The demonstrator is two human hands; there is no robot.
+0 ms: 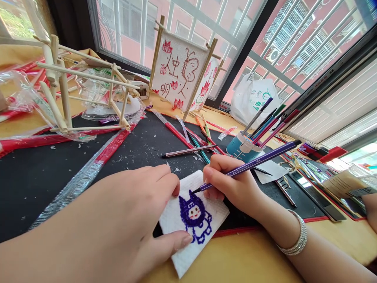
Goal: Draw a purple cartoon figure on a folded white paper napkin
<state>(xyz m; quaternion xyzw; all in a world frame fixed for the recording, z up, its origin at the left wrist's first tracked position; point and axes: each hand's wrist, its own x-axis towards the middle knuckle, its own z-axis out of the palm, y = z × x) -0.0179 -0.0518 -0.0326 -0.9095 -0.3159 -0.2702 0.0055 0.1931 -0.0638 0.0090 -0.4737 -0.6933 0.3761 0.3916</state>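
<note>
A folded white paper napkin (194, 224) lies at the table's near edge, with a purple figure (193, 216) drawn on it: pointed ears and a small smiling face. My left hand (141, 204) rests over the napkin's left side, thumb and fingers apart, the thumb pressing beside the drawing. In my right hand (229, 181) is a purple felt-tip pen (250, 162), pinched near its tip. The pen point touches the napkin by the figure's right ear. A silvery bracelet (296, 234) circles my right wrist.
A blue cup of pens (240, 146) stands beyond my right hand. Farther back are a stick frame with painted cloth (179, 70) and a plastic bag (250, 98). At left, a bare wooden stick frame (63, 94) sits among plastic wrappers. A pink pen (188, 151) lies on the black mat (123, 157).
</note>
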